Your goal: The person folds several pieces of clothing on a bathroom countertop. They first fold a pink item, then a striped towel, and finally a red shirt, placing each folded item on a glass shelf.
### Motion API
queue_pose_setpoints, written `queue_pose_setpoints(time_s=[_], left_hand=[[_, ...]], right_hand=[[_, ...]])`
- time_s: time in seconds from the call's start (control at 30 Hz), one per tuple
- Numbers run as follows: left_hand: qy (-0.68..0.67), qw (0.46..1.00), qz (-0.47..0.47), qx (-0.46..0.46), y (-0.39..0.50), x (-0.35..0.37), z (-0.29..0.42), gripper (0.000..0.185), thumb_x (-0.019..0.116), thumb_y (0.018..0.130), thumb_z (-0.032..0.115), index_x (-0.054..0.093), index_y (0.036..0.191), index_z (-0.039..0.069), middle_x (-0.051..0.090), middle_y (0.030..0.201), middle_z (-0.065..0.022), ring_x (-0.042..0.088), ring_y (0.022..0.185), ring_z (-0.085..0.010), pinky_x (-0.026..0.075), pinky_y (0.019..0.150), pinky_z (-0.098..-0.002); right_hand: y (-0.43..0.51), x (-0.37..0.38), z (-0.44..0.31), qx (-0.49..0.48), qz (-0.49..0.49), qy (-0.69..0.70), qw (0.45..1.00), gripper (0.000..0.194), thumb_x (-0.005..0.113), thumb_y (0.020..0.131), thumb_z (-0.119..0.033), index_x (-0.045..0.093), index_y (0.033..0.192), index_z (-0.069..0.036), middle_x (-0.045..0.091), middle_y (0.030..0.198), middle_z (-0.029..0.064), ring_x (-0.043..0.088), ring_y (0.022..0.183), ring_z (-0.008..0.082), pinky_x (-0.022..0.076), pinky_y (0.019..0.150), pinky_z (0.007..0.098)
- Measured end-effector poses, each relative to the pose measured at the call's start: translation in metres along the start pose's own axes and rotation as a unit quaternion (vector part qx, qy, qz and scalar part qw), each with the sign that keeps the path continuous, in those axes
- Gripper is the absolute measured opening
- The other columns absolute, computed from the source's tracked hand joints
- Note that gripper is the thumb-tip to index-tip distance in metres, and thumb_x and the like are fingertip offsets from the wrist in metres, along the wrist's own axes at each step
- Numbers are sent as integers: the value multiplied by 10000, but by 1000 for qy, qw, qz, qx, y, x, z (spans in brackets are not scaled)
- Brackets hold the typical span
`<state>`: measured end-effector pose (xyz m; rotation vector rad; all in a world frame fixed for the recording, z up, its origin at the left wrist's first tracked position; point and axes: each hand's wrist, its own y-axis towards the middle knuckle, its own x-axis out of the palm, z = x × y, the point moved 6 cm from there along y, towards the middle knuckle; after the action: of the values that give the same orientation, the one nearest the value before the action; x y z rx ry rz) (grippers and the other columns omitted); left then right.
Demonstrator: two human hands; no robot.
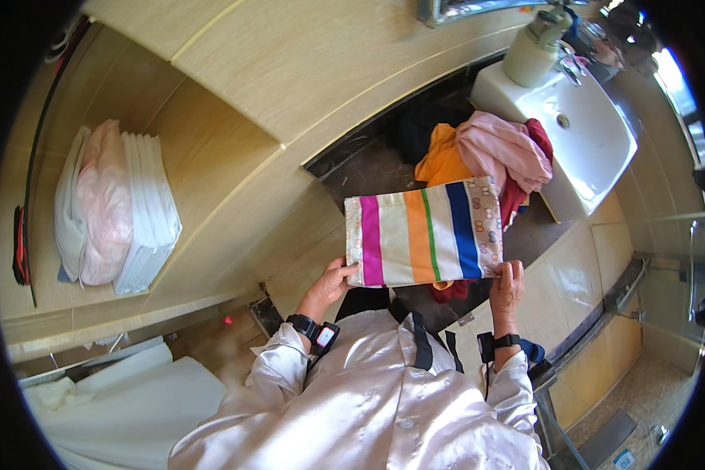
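A folded striped cloth (pixel 426 235), white with magenta, orange, green and blue bands and a patterned edge, is spread flat between my two hands. My left hand (pixel 332 282) grips its near left corner, thumb on top. At the near right corner, my right hand (pixel 508 285) pinches the cloth with curled fingers. Beyond it, a heap of clothes lies on a dark stone counter (pixel 367 170): an orange garment (pixel 440 158), a pink garment (pixel 499 144) and a dark red one (pixel 514 200). The striped cloth hides part of the heap.
A white washbasin (pixel 593 135) stands at the back right with a pale green bottle (pixel 531 56) on its rim. In a wall niche at left are folded white cloths (pixel 147 211) and a pink bundle (pixel 106 205). White fabric (pixel 135 405) lies lower left. A glass shower enclosure is at right.
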<state>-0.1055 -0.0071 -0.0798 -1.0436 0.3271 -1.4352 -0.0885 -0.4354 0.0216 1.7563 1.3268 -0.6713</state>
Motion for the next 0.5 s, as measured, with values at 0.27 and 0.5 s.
queue_pose_setpoints(time_s=[0.27,0.5], left_hand=[[-145,980,-85,102,-27,18,11,593,761,936,52,447,1434,120,620,1355,-92,642,1248,-242,551,1045,-465],[24,986,-71,151,-29,13,3,725,791,803,-90,421,1385,134,584,1305,-51,588,1249,-195,497,1078,-386]], right_hand=[[5,3,-2,6,3,-7,1000,403,707,716,129,607,1058,-59,589,1082,151,593,1050,385,507,896,470],[5,8,1,-4,3,-12,1000,326,649,769,126,592,1043,-41,586,1038,149,605,994,378,512,867,454]])
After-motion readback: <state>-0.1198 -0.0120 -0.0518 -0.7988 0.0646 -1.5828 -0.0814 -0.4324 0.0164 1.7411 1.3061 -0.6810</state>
